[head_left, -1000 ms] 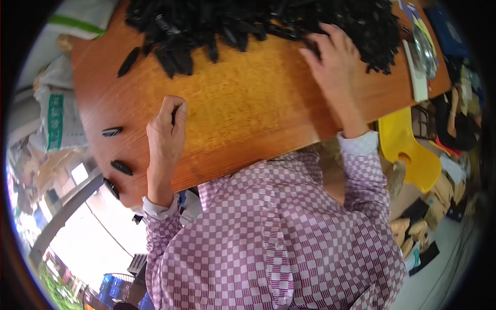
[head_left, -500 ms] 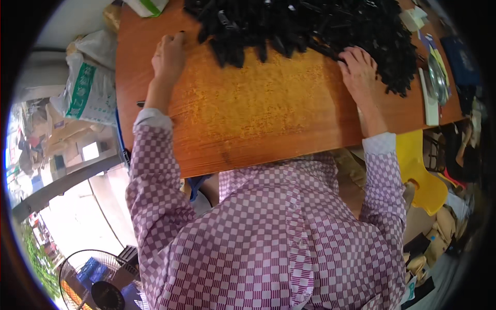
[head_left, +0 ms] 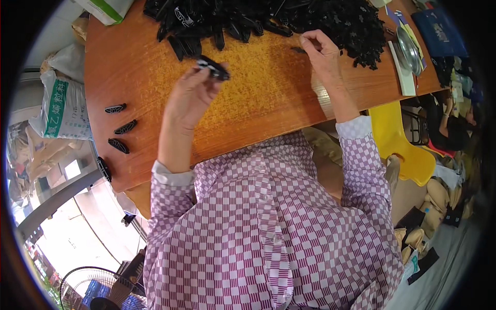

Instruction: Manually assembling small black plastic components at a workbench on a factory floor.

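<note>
My left hand (head_left: 194, 95) is raised over the near middle of the table, fingers closed round a long black plastic piece with an openwork pattern (head_left: 212, 68). It looks like half of a hair clip. My right hand (head_left: 325, 58) is at the edge of a heap of small black parts (head_left: 356, 36), thumb and fingers pinched together. A small dark piece (head_left: 298, 50) shows just beside those fingertips; whether they grip anything I cannot make out. Left of the small parts lies a pile of longer black pieces (head_left: 237, 26).
Several black openwork pieces (head_left: 125, 127) lie apart at the table's (head_left: 248, 103) left side. A clear dish (head_left: 408, 51) and a white strip (head_left: 402, 70) are at the right. Beyond the edges stand a yellow chair (head_left: 403, 144), a white sack (head_left: 67, 111) and a fan (head_left: 103, 289).
My left hand has come in from the table's far left side and holds the openwork piece. My right hand has moved, its fingers now pinched. The view has shifted, bringing the separate pieces into sight.
</note>
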`<state>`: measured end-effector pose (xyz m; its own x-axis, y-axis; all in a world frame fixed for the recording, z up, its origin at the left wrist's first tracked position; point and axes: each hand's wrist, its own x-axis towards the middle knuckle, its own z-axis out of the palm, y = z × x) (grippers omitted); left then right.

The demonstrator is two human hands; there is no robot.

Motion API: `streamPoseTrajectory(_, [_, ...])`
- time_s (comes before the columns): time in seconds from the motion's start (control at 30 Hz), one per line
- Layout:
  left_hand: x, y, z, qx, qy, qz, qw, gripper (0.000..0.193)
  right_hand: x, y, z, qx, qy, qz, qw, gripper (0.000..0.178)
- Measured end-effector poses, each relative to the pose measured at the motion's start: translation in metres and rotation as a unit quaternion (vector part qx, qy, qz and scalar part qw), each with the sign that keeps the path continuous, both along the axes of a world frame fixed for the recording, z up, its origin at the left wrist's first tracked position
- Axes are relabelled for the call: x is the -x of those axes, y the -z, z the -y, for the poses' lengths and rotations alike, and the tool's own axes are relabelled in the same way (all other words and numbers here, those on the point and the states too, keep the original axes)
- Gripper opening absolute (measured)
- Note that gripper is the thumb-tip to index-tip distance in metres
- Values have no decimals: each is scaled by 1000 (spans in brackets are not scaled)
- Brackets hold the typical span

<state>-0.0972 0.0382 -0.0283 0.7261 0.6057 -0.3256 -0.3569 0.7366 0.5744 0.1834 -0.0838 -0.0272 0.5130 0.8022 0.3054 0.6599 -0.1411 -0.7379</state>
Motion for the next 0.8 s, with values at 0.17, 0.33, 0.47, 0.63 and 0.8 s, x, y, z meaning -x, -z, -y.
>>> streamPoseTrajectory(0.17, [-31,-6,31,-7,70,7,997,18,19,-3,9,-18,3,-100,995,7])
streamPoseTrajectory(0.33, [-23,-3,38,31,73,8,997,15,2,-15,20,-13,-13,104,994,12])
streamPoseTrajectory(0.47, [-15,5,45,35,78,-3,996,11,-4,-10,26,14,-190,218,957,17])
streamPoseTrajectory(0.63, [-11,4,54,41,73,-17,996,10,0,-9,19,87,-270,255,925,18])
streamPoseTrajectory(0.8, [-11,0,58,29,74,-25,997,12,5,-2,11,76,-247,137,956,15])
